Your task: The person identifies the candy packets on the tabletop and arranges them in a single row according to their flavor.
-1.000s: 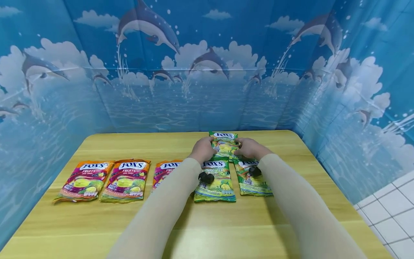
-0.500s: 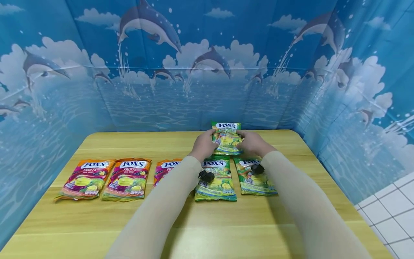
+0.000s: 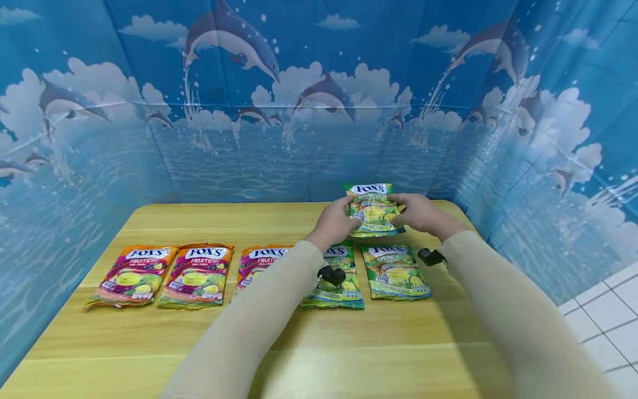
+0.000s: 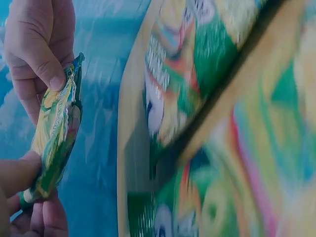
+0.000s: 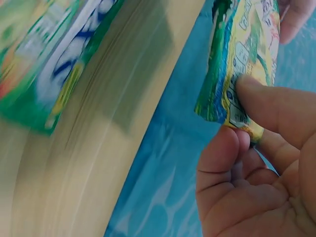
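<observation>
Both hands hold one green candy bag point(image 3: 374, 211) by its two sides, raised above the back part of the table. My left hand point(image 3: 335, 223) pinches its left side, thumb on the front. At the bag's right side, my right hand point(image 3: 421, 215) grips with the thumb in front and fingers behind, as the right wrist view shows. Below lie two more green candy bags, one partly under the left forearm point(image 3: 349, 285) and one to its right point(image 3: 396, 272). In the left wrist view the held bag point(image 4: 55, 123) appears edge-on between both hands.
Two purple-and-orange candy bags lie at the left, an outer one point(image 3: 133, 276) and an inner one point(image 3: 196, 276). A third purple bag point(image 3: 254, 263) is partly hidden by the left sleeve. A dolphin-print curtain point(image 3: 239, 160) hangs behind the wooden table point(image 3: 149, 349).
The hands have lifted the green candy bag off the table and carried it to the right. The green bag at the right is now uncovered by the right arm.
</observation>
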The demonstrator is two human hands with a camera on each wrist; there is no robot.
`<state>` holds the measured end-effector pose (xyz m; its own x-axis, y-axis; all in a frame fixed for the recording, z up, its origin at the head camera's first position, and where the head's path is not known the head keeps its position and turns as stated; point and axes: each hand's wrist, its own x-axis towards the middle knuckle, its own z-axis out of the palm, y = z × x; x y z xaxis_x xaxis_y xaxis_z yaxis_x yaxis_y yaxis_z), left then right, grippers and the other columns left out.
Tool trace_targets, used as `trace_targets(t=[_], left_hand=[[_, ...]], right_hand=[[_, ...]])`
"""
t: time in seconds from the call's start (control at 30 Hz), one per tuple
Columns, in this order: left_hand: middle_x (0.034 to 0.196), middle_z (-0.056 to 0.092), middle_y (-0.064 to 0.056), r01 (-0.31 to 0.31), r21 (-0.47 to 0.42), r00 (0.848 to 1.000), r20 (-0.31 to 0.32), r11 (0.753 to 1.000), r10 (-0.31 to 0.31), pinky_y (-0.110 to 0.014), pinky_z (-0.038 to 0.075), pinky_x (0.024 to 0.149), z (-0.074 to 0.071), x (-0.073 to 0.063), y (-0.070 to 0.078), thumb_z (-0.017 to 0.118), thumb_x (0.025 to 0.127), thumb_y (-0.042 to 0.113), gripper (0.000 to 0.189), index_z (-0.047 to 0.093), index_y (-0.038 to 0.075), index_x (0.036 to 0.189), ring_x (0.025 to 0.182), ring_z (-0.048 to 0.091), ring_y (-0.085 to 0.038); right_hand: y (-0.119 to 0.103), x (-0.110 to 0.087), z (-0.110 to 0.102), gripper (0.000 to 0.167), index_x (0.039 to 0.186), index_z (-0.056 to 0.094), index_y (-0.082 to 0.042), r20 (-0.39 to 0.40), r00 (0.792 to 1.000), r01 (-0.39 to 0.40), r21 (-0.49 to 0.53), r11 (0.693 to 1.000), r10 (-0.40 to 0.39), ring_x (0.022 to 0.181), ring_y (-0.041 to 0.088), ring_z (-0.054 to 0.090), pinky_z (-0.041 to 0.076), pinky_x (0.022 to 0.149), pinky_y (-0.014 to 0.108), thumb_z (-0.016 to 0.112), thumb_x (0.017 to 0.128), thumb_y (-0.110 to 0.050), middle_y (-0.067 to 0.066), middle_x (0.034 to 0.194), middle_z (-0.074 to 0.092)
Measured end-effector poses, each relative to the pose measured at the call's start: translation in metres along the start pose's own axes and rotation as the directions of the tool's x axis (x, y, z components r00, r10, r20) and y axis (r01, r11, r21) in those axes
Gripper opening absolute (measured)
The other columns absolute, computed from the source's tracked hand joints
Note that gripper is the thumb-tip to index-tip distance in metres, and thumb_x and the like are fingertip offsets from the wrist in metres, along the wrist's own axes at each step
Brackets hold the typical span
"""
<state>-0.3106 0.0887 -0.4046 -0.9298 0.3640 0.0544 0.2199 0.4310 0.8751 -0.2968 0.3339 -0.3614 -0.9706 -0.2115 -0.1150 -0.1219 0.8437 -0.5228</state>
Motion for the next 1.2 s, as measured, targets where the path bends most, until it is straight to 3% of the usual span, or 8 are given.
trace_targets(t=[0.1, 0.23, 0.33, 0.47, 0.63, 0.8, 0.97, 1.2], left_hand=[[0.096, 0.072, -0.016, -0.02, 0.005, 0.999, 0.033, 1.0, 0.02, -0.032, 0.044, 0.049, 0.012, -0.004, 0.007, 0.072, 0.103, 0.024, 0.073, 0.035, 0.032, 0.166, 0.043, 0.038, -0.014], [0.143, 0.065, -0.008, -0.041, 0.025, 0.996, 0.079, 0.999, 0.039, -0.032, 0.044, 0.048, 0.031, -0.009, 0.017, 0.071, 0.103, 0.026, 0.074, 0.034, 0.031, 0.166, 0.043, 0.041, -0.014], [0.132, 0.068, -0.005, -0.045, 0.024, 0.991, 0.128, 0.999, 0.042, -0.033, 0.045, 0.046, 0.046, -0.011, 0.023, 0.072, 0.102, 0.026, 0.075, 0.034, 0.032, 0.166, 0.042, 0.042, -0.015], [0.088, 0.064, -0.003, -0.088, 0.069, 0.976, 0.204, 0.994, 0.072, -0.033, 0.045, 0.048, 0.066, -0.014, 0.029, 0.075, 0.101, 0.026, 0.078, 0.033, 0.031, 0.166, 0.048, 0.046, -0.013], [0.127, 0.07, 0.002, -0.142, 0.204, 0.955, 0.285, 0.969, 0.08, -0.03, 0.049, 0.056, 0.092, -0.021, 0.035, 0.076, 0.099, 0.03, 0.082, 0.03, 0.033, 0.167, 0.054, 0.051, -0.01], [0.166, 0.042, 0.014, -0.198, 0.389, 0.949, 0.306, 0.9, 0.076, -0.032, 0.054, 0.096, 0.113, -0.027, 0.041, 0.074, 0.099, 0.042, 0.082, 0.028, 0.036, 0.167, 0.1, 0.071, -0.006], [0.159, 0.049, 0.022, -0.262, 0.557, 0.943, 0.32, 0.788, 0.087, -0.046, 0.035, 0.122, 0.13, -0.029, 0.045, 0.069, 0.098, 0.057, 0.08, 0.029, 0.042, 0.166, 0.148, 0.049, -0.009], [0.158, 0.047, 0.027, -0.259, 0.604, 0.927, 0.376, 0.754, 0.017, -0.051, 0.017, 0.132, 0.145, -0.034, 0.047, 0.065, 0.097, 0.064, 0.076, 0.031, 0.046, 0.163, 0.164, 0.02, -0.015]], right_hand=[[0.008, -0.015, -0.01, 0.077, 0.168, 0.029, -0.011, 0.015, 1.0, -0.002, -0.05, 0.999, 0.002, 0.14, 0.05, 0.049, 0.057, 0.085, 0.048, 0.068, 0.103, -0.024, 0.028, 0.163, 0.039], [0.021, -0.036, -0.023, 0.076, 0.166, 0.032, -0.009, 0.031, 1.0, -0.002, -0.106, 0.994, 0.005, 0.136, 0.053, 0.052, 0.058, 0.09, 0.054, 0.07, 0.102, -0.028, 0.033, 0.158, 0.041], [0.033, -0.052, -0.03, 0.076, 0.164, 0.034, -0.004, 0.043, 0.999, 0.005, -0.112, 0.994, 0.0, 0.135, 0.056, 0.052, 0.057, 0.093, 0.057, 0.071, 0.102, -0.027, 0.036, 0.158, 0.04], [0.053, -0.07, -0.038, 0.074, 0.162, 0.037, -0.001, 0.059, 0.998, -0.011, -0.125, 0.992, 0.019, 0.13, 0.056, 0.056, 0.058, 0.092, 0.056, 0.072, 0.101, -0.026, 0.038, 0.154, 0.043], [0.076, -0.09, -0.041, 0.076, 0.161, 0.037, 0.001, 0.112, 0.992, -0.046, -0.124, 0.991, 0.06, 0.129, 0.056, 0.057, 0.059, 0.092, 0.056, 0.073, 0.1, -0.025, 0.04, 0.154, 0.043], [0.093, -0.106, -0.041, 0.075, 0.161, 0.038, 0.001, 0.113, 0.99, -0.065, -0.131, 0.989, 0.08, 0.132, 0.059, 0.052, 0.058, 0.092, 0.057, 0.074, 0.1, -0.025, 0.038, 0.152, 0.046], [0.104, -0.119, -0.043, 0.075, 0.16, 0.039, 0.003, 0.121, 0.988, -0.079, -0.15, 0.985, 0.098, 0.124, 0.053, 0.06, 0.059, 0.083, 0.047, 0.074, 0.099, -0.023, 0.04, 0.15, 0.048], [0.122, -0.127, -0.037, 0.075, 0.156, 0.042, 0.008, 0.156, 0.984, -0.068, -0.141, 0.988, 0.09, 0.126, 0.059, 0.056, 0.061, 0.085, 0.05, 0.077, 0.095, -0.019, 0.042, 0.147, 0.049]])
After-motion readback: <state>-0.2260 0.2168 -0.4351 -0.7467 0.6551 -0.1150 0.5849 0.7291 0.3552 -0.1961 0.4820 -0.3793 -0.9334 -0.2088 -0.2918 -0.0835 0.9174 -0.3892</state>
